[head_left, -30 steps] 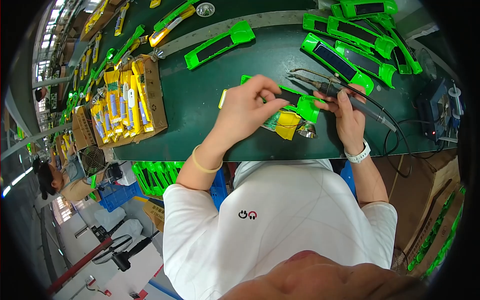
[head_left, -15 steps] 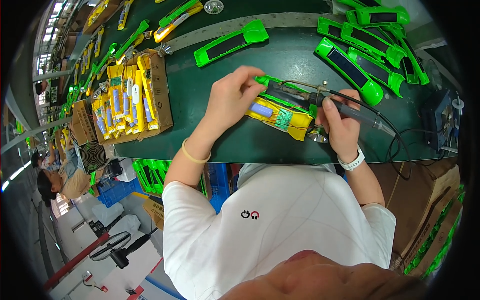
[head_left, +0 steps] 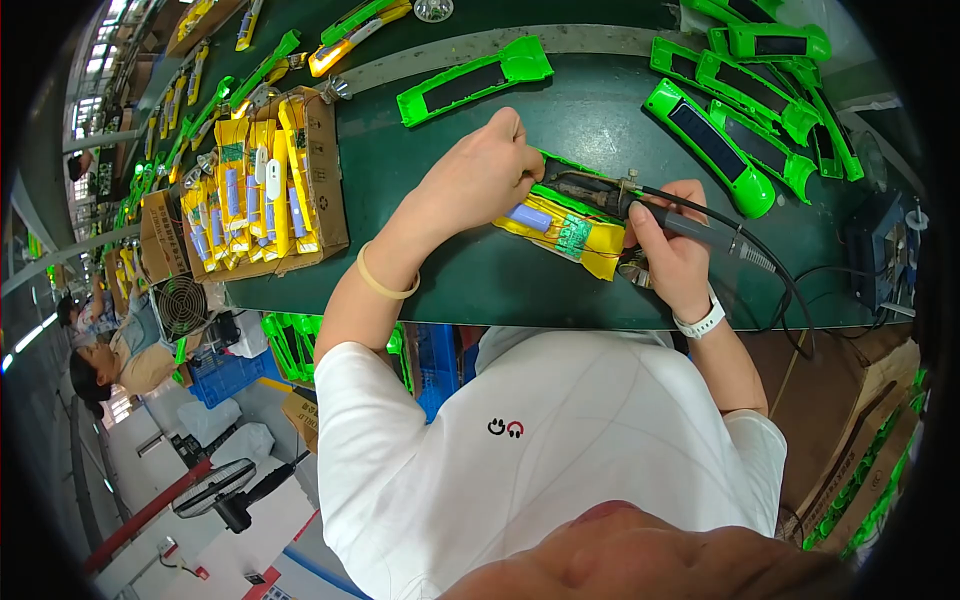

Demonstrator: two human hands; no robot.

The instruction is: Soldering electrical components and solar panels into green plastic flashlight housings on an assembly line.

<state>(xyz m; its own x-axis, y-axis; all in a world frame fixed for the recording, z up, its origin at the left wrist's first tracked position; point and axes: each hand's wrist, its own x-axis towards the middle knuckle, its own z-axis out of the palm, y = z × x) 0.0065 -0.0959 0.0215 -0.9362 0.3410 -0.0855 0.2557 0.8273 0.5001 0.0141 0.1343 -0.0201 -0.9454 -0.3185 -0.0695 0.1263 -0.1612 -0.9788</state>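
Note:
In front of me lies a yellow flashlight half (head_left: pixel 600 262) carrying a purple-blue battery cell (head_left: pixel 530 217) and a green circuit board (head_left: pixel 574 236). A green casing half (head_left: pixel 562 160) sits right behind it. My right hand (head_left: pixel 675 255) is closed around the dark handle of a soldering iron (head_left: pixel 690 226), whose tip end reaches left over the green casing. The fingers of my left hand (head_left: pixel 485 168) are pinched together at the casing's left end; what they hold is too small to make out. A round lamp reflector (head_left: pixel 634 268), partly hidden, lies beside my right hand.
A cardboard box (head_left: pixel 325 180) of yellow halves with batteries stands left. One green casing half (head_left: pixel 475 82) lies farther back; several more (head_left: pixel 710 135) are heaped at the back right. A blue soldering station (head_left: pixel 875 250) stands at the right, with a cable (head_left: pixel 790 285) running to the iron.
My left hand has shifted slightly up and right, turning its back more upward with the fingers still pinched. My right hand has moved slightly left with the soldering iron.

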